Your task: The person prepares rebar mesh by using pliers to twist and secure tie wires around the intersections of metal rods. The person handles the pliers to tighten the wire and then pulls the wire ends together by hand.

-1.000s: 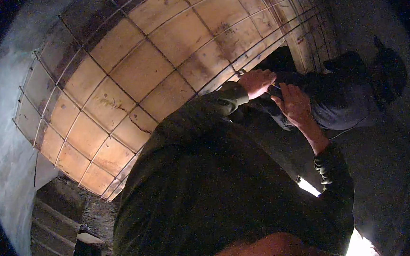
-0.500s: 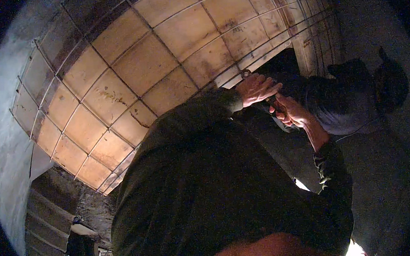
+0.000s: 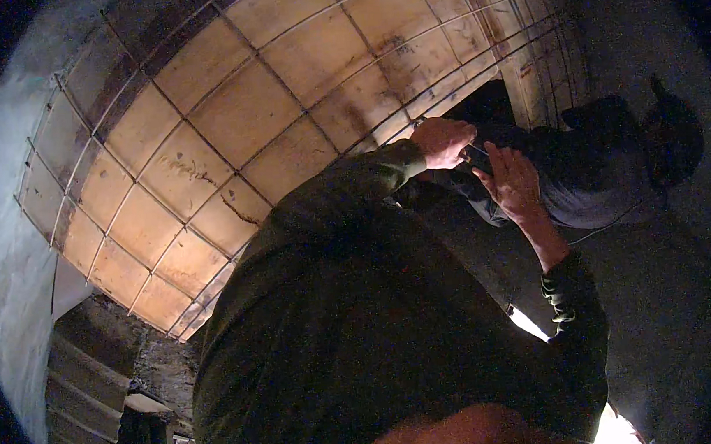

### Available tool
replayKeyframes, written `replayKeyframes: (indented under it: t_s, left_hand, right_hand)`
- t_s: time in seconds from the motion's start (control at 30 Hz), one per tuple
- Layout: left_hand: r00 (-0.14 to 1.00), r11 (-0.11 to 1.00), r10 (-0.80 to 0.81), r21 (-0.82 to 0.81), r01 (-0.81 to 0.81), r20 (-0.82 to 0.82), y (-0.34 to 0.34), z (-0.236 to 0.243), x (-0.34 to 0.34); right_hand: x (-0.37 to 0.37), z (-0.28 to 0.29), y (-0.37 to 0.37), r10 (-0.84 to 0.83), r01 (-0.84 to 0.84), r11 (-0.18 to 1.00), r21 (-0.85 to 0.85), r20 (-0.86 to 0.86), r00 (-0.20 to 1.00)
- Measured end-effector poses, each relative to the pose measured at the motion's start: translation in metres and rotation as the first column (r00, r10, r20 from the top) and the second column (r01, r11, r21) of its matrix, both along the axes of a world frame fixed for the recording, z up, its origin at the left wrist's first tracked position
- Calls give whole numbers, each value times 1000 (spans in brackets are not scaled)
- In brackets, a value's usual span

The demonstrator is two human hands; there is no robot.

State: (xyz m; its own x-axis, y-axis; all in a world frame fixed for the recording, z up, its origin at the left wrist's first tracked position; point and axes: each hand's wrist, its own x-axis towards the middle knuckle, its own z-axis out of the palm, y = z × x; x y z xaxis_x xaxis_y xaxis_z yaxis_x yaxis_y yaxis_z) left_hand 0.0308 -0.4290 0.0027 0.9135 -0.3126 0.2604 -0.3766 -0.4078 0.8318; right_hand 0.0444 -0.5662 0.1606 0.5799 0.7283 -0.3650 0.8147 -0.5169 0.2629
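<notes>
In dim light, a worker's right hand (image 3: 514, 183) uncurls, fingers now straightened where half a second ago they bent in beside the left hand (image 3: 445, 142). That release appears to leave the left hand, still clenched at the far edge, steadying the work; what its fist encloses cannot be told. A slim dark object (image 3: 473, 153), too small to identify, shows between the hands. Thin, rigid wire mesh (image 3: 238, 172) crosses smooth, stained tan panels (image 3: 276, 91) in bowed squares, far and left. A mottled, bluish-grey wall (image 3: 11, 254) rises farther left; a co-worker in dark clothing (image 3: 596, 180) is at right.
</notes>
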Motion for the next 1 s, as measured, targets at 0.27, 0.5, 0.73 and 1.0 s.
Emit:
replayKeyframes:
  t_s: [0.27,0.5,0.73,1.0]
  left_hand:
    - [890,956,254,38,-289,379,2,18,-43]
    - [847,889,286,206,-410,448,-20,13,-41]
    - [976,923,86,354,-154,200,-19,10,-21]
    - [931,929,154,271,-250,332,-16,16,-16]
  right_hand:
    - [6,-16,-7,-32,79,945,316,-152,988]
    - [18,-15,-20,-624,808,240,-538,-723,-296]
    - [-11,-6,9,-150,238,921,308,-282,947]
    - [-7,-22,-18,-41,54,961,269,-52,998]
